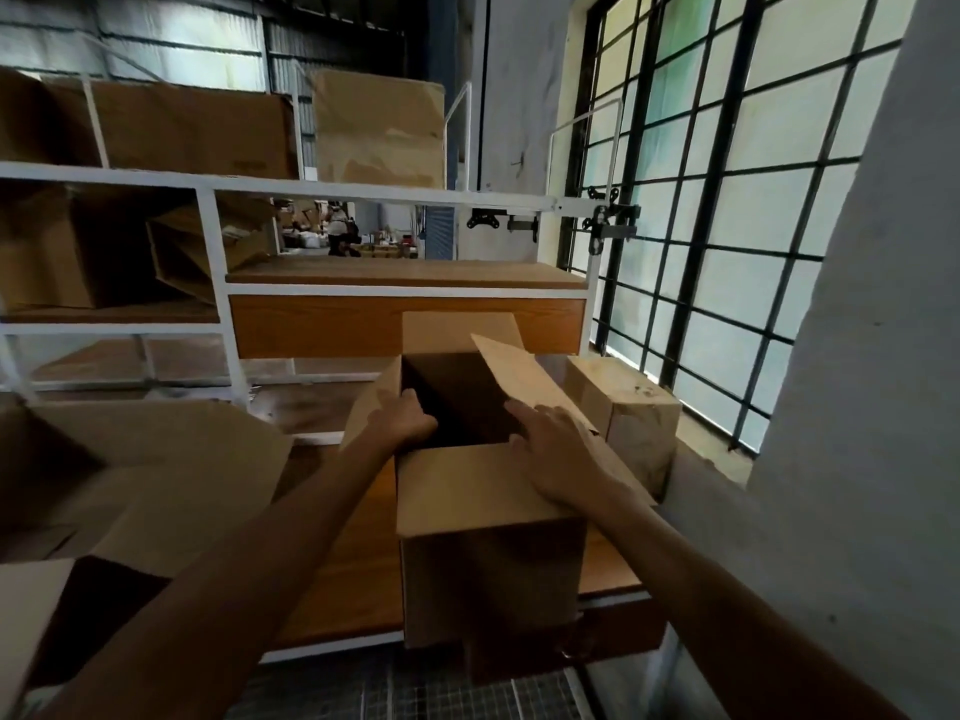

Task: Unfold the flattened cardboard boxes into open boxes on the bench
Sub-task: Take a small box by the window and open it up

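A brown cardboard box (488, 553) stands open-topped on the wooden bench (343, 574), overhanging its front edge. Its flaps stick up and outward around a dark inside. My left hand (402, 418) curls over the left flap's top edge, fingers reaching into the opening. My right hand (553, 449) lies flat with fingers spread on the right flap, which tilts outward. The near flap folds toward me between my forearms.
A second, larger open box (130, 480) sits at the left of the bench. A smaller closed box (634, 413) stands right behind the open one. White-framed shelves (218, 283) with more cardboard rise behind the bench. A barred window (727, 210) and wall close the right side.
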Tool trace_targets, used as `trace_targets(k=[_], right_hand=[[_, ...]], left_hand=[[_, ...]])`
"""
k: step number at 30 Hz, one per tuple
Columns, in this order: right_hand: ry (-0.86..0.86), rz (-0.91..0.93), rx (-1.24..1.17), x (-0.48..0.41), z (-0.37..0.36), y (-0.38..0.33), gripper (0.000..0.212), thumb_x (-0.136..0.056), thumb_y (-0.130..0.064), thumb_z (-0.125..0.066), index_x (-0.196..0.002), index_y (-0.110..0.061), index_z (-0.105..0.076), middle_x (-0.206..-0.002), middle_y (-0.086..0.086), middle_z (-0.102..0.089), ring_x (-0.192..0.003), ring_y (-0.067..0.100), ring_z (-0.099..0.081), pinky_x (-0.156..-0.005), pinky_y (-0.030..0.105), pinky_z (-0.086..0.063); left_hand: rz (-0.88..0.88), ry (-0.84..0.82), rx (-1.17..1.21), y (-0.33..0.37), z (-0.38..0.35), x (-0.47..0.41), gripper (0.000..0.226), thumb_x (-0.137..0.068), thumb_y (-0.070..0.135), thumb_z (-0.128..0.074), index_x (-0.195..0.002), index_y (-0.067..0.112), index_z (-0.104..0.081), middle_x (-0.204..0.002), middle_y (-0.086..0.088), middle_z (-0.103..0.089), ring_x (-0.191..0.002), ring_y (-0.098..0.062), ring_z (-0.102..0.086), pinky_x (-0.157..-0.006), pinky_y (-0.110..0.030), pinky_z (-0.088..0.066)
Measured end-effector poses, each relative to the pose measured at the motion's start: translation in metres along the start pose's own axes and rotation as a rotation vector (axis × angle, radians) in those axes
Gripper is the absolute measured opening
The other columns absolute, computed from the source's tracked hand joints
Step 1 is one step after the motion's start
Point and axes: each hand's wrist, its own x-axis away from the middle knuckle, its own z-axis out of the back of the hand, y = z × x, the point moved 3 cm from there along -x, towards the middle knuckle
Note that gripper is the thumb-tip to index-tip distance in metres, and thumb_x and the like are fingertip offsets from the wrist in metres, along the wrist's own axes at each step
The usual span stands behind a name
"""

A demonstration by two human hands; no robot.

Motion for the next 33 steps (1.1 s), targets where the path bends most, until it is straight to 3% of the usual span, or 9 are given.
trace_targets(k=[4, 7, 9, 14, 18, 23, 26, 30, 33], right_hand=[[0.119, -0.065, -0.067, -0.019, 0.006, 0.018, 0.056, -0.097, -0.029, -0.054, -0.150, -0.022, -0.038, -0.159, 0.009, -0.031, -0.145, 0.029, -0.031, -0.115, 0.045, -0.034], [0.153, -0.211, 0.121, -0.030, 0.004, 0.051, 0.051, -0.093, -0.036, -0.055, -0.140, -0.016, -0.048, -0.149, 0.015, -0.041, -0.141, 0.035, -0.036, -0.114, 0.047, -0.030], [0.055, -0.369, 0.165, -0.031, -0.007, 0.074, 0.049, -0.093, -0.041, -0.051, -0.136, -0.016, -0.050, -0.143, 0.018, -0.046, -0.133, 0.036, -0.041, -0.111, 0.049, -0.030], [-0.010, -0.553, -0.255, -0.024, -0.027, 0.094, 0.035, -0.095, -0.027, -0.046, -0.127, -0.015, -0.056, -0.118, 0.009, -0.064, -0.102, 0.025, -0.061, -0.087, 0.042, -0.052], [0.005, -0.525, -0.267, -0.038, -0.031, 0.081, 0.033, -0.096, -0.024, -0.044, -0.127, -0.018, -0.056, -0.119, 0.008, -0.063, -0.100, 0.023, -0.062, -0.086, 0.043, -0.054], [-0.045, -0.395, -0.246, -0.069, -0.053, 0.033, 0.036, -0.102, -0.029, -0.040, -0.134, -0.015, -0.048, -0.127, 0.009, -0.059, -0.106, 0.025, -0.061, -0.083, 0.040, -0.051], [-0.035, -0.340, -0.277, -0.089, -0.076, -0.007, 0.041, -0.102, -0.042, -0.037, -0.134, -0.018, -0.046, -0.127, 0.008, -0.058, -0.107, 0.026, -0.060, -0.082, 0.040, -0.046], [-0.059, -0.231, -0.250, -0.119, -0.104, -0.054, 0.063, -0.096, -0.064, -0.028, -0.141, -0.022, -0.040, -0.131, 0.008, -0.058, -0.113, 0.029, -0.060, -0.092, 0.046, -0.048], [-0.050, -0.151, -0.245, -0.138, -0.118, -0.086, 0.069, -0.091, -0.073, -0.026, -0.144, -0.029, -0.036, -0.131, 0.003, -0.061, -0.112, 0.025, -0.063, -0.092, 0.047, -0.049]], left_hand=[[-0.021, 0.050, 0.050, 0.018, 0.016, 0.029, 0.040, -0.098, 0.017, -0.049, -0.138, 0.012, -0.047, -0.139, -0.013, -0.050, -0.129, -0.031, -0.045, -0.112, -0.042, -0.028], [0.044, 0.066, 0.085, 0.012, 0.016, 0.023, 0.019, -0.093, 0.003, -0.048, -0.105, 0.006, -0.062, -0.116, -0.018, -0.058, -0.107, -0.032, -0.055, -0.084, -0.033, -0.039], [0.067, 0.055, 0.115, 0.008, 0.016, 0.018, 0.011, -0.091, 0.004, -0.048, -0.085, 0.007, -0.057, -0.103, -0.015, -0.057, -0.096, -0.030, -0.056, -0.073, -0.030, -0.036], [0.124, 0.060, 0.273, 0.003, 0.014, 0.012, 0.022, -0.089, -0.001, -0.052, -0.110, 0.005, -0.060, -0.106, -0.013, -0.058, -0.099, -0.029, -0.059, -0.079, -0.039, -0.051], [0.129, 0.092, 0.318, -0.010, 0.019, 0.006, 0.023, -0.095, -0.004, -0.045, -0.107, 0.000, -0.065, -0.102, -0.009, -0.053, -0.093, -0.022, -0.052, -0.073, -0.032, -0.043], [0.177, 0.157, 0.290, -0.059, 0.052, 0.002, 0.014, -0.097, 0.001, -0.049, -0.103, 0.003, -0.062, -0.104, -0.012, -0.055, -0.094, -0.023, -0.051, -0.082, -0.037, -0.045], [0.242, 0.167, 0.249, -0.098, 0.077, -0.003, 0.013, -0.095, 0.006, -0.054, -0.104, 0.000, -0.062, -0.108, -0.014, -0.062, -0.094, -0.024, -0.057, -0.092, -0.039, -0.049], [0.288, 0.167, 0.107, -0.146, 0.107, -0.001, 0.005, -0.093, 0.016, -0.058, -0.089, 0.015, -0.061, -0.103, -0.011, -0.062, -0.092, -0.025, -0.060, -0.078, -0.032, -0.046], [0.338, 0.187, 0.000, -0.177, 0.130, 0.001, 0.010, -0.088, 0.014, -0.061, -0.088, 0.014, -0.071, -0.105, -0.011, -0.071, -0.100, -0.030, -0.066, -0.081, -0.033, -0.051]])
